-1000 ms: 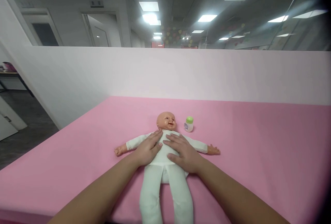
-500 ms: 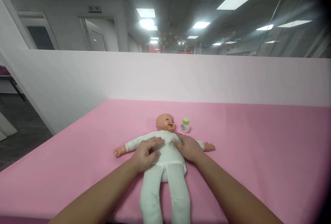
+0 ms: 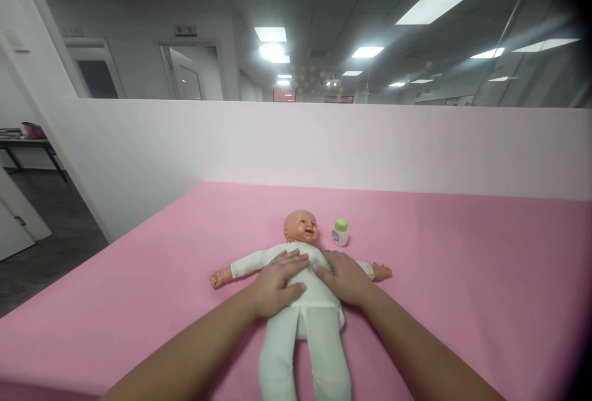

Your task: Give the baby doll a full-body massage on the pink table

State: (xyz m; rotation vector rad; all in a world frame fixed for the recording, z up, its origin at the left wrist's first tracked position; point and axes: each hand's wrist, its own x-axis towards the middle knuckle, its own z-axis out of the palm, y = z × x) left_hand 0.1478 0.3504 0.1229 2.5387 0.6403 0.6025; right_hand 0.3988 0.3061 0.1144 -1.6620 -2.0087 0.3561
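A baby doll (image 3: 308,321) in a white cloth body lies on its back, its arms stretched out to both sides and its head away from me. My left hand (image 3: 279,285) rests with fingers extended on the left side of the doll's chest and belly. On the right side of the chest lies my right hand (image 3: 346,277), thumb apart, its other fingers partly hidden along the doll's side. Beside the doll's head stands a small clear jar with a green lid (image 3: 340,233), which neither hand touches.
The doll lies on a pink padded table (image 3: 152,284). A low white wall (image 3: 370,148) runs along the back, with glass above it. At far left are a desk (image 3: 28,142) and a grey floor.
My left hand has slid a little inward and up on the doll's chest, its fingers flatter. My right hand stays on the right side. The view has shifted slightly.
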